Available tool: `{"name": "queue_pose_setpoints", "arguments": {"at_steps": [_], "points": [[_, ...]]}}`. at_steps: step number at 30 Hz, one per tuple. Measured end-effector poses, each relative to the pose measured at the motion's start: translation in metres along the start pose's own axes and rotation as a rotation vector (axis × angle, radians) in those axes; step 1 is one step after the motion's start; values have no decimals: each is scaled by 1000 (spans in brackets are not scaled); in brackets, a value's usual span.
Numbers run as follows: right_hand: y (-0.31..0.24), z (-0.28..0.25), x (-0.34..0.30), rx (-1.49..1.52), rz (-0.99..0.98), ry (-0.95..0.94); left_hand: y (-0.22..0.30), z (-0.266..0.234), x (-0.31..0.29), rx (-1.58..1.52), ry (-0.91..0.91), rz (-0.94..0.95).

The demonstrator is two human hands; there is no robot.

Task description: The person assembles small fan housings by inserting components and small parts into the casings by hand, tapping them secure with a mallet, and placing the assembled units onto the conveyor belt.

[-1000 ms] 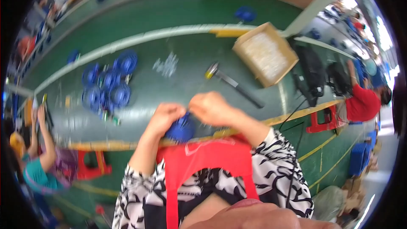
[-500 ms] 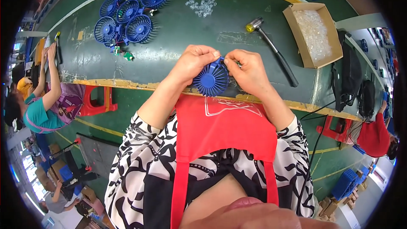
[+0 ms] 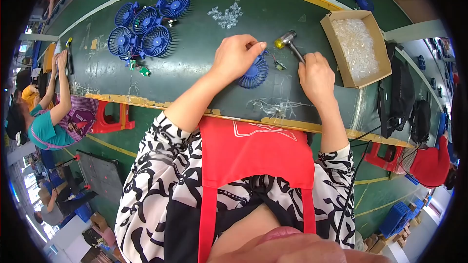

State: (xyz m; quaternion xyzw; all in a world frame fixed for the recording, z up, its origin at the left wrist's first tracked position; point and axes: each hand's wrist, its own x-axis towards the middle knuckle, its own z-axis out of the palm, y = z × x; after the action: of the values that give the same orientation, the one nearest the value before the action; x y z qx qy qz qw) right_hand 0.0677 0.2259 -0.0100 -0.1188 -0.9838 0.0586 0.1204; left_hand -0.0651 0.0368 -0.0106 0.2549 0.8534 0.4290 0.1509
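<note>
A blue round fan housing [image 3: 254,74] rests on the green work surface, with thin wires and a small circuit board [image 3: 279,65] at its upper right. My left hand [image 3: 237,57] is closed at the upper end of the housing, thumb and fingers pinched there. My right hand [image 3: 318,76] wraps around the black handle of a hammer [image 3: 296,52]. The hammer has a yellow face on one side of its head, which points up and left, to the right of the housing. The lower part of the handle is hidden by the hand.
Several blue fan housings [image 3: 156,41] with green circuit boards lie clustered at the far left. Small clear plastic pieces [image 3: 226,17] are heaped at the far middle. A cardboard box [image 3: 336,51] of clear pieces stands right, beside black bags [image 3: 402,80]. A co-worker [image 3: 53,122] sits left.
My right hand has left the fan housing and closed on the hammer, whose head now lies farther left. The housing has moved away from the table's front edge onto the surface, with my left hand.
</note>
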Motion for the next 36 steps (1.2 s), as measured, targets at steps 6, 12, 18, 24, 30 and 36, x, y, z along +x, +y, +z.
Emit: {"name": "queue_pose_setpoints", "arguments": {"at_steps": [6,12,18,24,30,36], "points": [[-15,-24,-13,496,43,24,1,5,-55,353,217,324],[-41,-9,-13,417,-185,98,-9,16,-58,309,251,272],[-52,-43,0,454,-195,364,-15,16,-59,267,280,304],[-53,-38,-4,315,-325,576,-18,19,-57,233,292,335],[-37,-5,-8,196,-62,47,-18,15,-62,215,242,344],[-35,-6,16,575,-77,249,-22,9,-61,14,245,395]]}}
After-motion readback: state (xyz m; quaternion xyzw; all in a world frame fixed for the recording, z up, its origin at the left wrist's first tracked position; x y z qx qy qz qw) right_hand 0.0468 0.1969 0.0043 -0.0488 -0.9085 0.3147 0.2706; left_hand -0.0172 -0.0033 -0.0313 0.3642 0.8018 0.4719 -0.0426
